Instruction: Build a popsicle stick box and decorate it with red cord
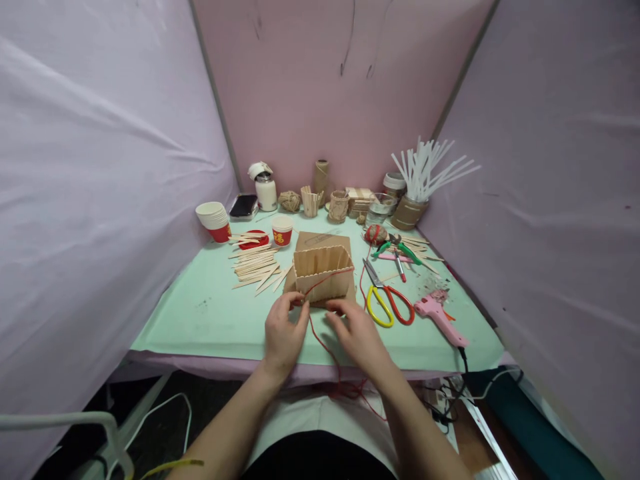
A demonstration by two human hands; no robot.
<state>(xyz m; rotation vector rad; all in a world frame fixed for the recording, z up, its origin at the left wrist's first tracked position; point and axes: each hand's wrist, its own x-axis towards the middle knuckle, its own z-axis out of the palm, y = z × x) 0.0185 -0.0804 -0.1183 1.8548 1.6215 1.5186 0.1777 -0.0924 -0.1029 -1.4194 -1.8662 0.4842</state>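
A small open-topped box made of wooden craft sticks (327, 285) stands on a piece of brown cardboard (324, 240) in front of me. Red string (320, 339) runs across its front face and trails off the table edge into my lap. At the box's lower left corner, my left hand (284, 330) pinches this string between thumb and fingertips. My right hand (357, 331) is by the lower front edge, its thumb and fingers apart, with nothing visible in them. Whether its fingertips touch the box I cannot tell.
Scissors (383, 293), a pink glue gun (440, 319), green-handled pliers (407, 252) and a ball of red string (376, 234) lie on the right. Loose craft sticks (255, 265) and paper cups (283, 231) are on the left. Jars and twine stand along the back.
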